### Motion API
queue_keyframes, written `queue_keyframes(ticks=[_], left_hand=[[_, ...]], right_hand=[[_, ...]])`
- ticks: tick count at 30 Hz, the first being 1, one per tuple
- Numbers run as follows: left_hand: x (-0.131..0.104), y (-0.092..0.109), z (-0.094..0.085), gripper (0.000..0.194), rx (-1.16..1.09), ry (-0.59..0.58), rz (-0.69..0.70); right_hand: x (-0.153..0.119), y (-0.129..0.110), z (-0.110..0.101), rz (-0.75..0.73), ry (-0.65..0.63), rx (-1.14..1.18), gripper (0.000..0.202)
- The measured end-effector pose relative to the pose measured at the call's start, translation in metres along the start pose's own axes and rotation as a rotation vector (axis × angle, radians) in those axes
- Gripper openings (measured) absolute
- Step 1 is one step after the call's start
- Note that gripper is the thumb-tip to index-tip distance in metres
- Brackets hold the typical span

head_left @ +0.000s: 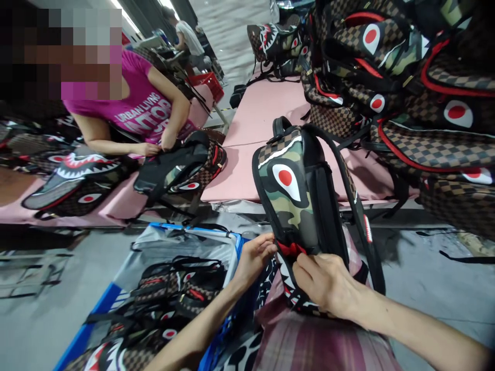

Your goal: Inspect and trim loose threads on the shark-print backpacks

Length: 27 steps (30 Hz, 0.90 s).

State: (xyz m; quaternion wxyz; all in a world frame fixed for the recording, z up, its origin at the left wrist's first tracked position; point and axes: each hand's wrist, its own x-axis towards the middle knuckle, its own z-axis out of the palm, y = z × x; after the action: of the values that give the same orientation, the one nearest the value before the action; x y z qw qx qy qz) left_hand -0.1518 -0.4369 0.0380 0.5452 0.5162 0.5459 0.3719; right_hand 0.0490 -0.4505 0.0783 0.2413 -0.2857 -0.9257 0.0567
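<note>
Head view: a camo backpack (299,196) stands upright on the person's lap, near centre, its shoulder straps to the right. The left hand (255,255) pinches the backpack's lower left edge, fingertips closed on the fabric beside a red trim (291,249). The right hand (328,283) grips the lower part just right of the trim, fingers curled on it. At near left a blue bin (93,319) holds more backpacks. Far left, a co-worker (143,111) in pink handles another bag (185,167) on a pink table (247,170). A pile of bags (406,77) fills the far right.
</note>
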Motion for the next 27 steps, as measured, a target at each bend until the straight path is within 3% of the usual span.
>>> queue_keyframes(ticks=[4,8,11,14,16,19,23,27], left_hand=[[0.013,0.0,0.008,0.026,0.085,0.087,0.032],[0.031,-0.033,0.036,0.038,0.061,0.119,-0.011],[0.032,-0.068,0.068,0.041,-0.14,0.132,-0.241],[0.029,-0.092,0.094,0.052,-0.439,-0.064,-0.53],[0.03,-0.103,0.105,0.062,-0.576,-0.186,-0.672],[0.039,-0.115,0.112,0.066,-0.646,-0.233,-0.763],[0.046,-0.125,0.117,0.06,-0.67,-0.176,-0.685],[0.039,-0.121,0.121,0.051,-0.718,-0.135,-0.628]], right_hand=[[-0.005,0.038,-0.014,0.334,0.095,0.039,0.018],[-0.029,0.12,-0.029,0.689,0.346,0.043,0.015],[-0.058,0.183,-0.042,0.892,0.577,0.256,0.013],[-0.085,0.22,-0.053,0.964,0.767,0.483,0.015],[-0.098,0.23,-0.053,0.989,0.783,0.543,0.016],[-0.109,0.232,-0.046,1.015,0.762,0.549,0.017],[-0.111,0.231,-0.036,1.025,0.803,0.556,0.02],[-0.107,0.228,-0.041,1.005,0.853,0.56,0.023]])
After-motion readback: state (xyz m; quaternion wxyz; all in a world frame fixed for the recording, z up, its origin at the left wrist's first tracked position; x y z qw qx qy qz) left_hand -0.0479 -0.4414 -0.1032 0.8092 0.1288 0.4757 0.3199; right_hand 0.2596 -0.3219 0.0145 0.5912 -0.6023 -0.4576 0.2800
